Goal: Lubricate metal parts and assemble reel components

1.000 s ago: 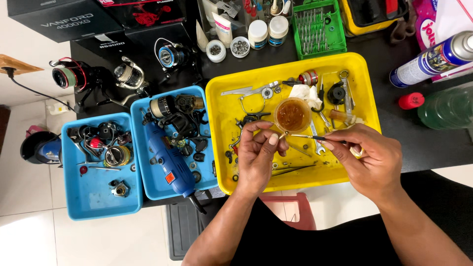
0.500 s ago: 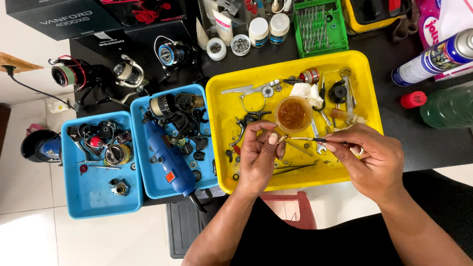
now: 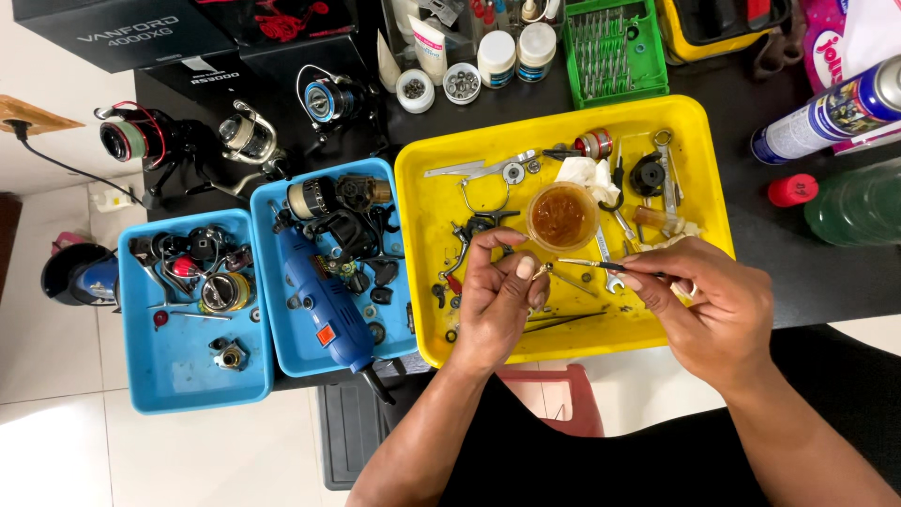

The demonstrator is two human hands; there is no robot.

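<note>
Little changed: left hand (image 3: pixel 497 300) still pinches small part, right hand (image 3: pixel 713 300) grips brush (image 3: pixel 587 265); yellow tray (image 3: pixel 418 282) holds grease cup (image 3: pixel 561 216).

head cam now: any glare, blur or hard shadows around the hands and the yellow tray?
Head view: lighting even and soft; only faint shadows under the left hand and right hand. Yellow tray sharp and saturated, no blown highlights. Mild sheen on the spray can. The thin brush in the right hand is crisp, no motion blur.
</note>
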